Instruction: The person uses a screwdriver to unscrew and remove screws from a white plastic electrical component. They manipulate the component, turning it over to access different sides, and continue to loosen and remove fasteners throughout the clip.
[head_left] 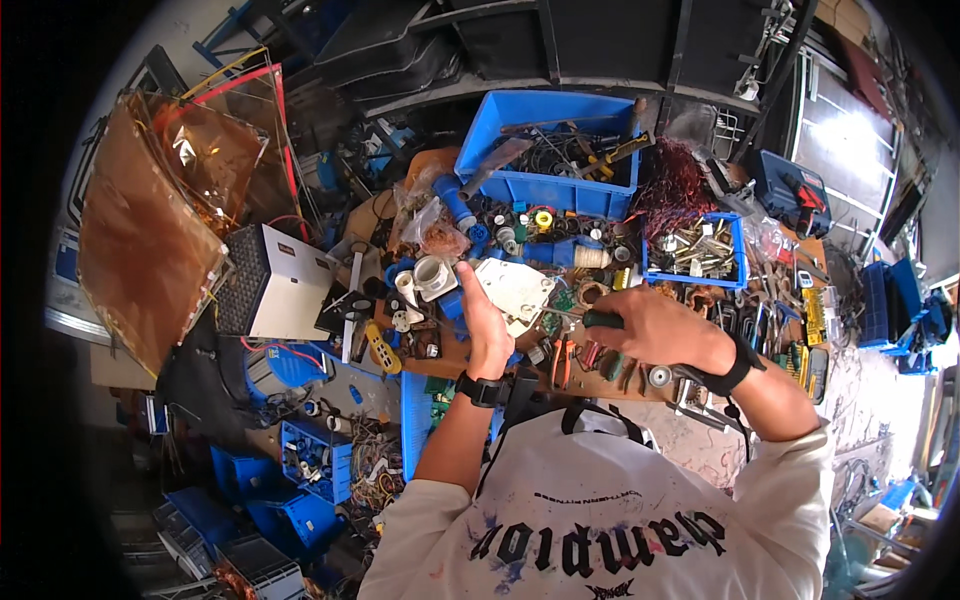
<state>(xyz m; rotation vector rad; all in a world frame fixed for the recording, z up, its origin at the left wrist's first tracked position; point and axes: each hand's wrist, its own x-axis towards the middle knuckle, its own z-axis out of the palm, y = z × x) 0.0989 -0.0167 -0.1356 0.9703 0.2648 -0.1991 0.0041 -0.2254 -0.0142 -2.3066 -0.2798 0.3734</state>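
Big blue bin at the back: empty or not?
Not empty: in the bin, dark cables and a yellow-and-black handle show.

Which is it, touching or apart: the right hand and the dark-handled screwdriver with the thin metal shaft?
Touching. The head view shows the right hand gripping the screwdriver by its handle, shaft pointing left.
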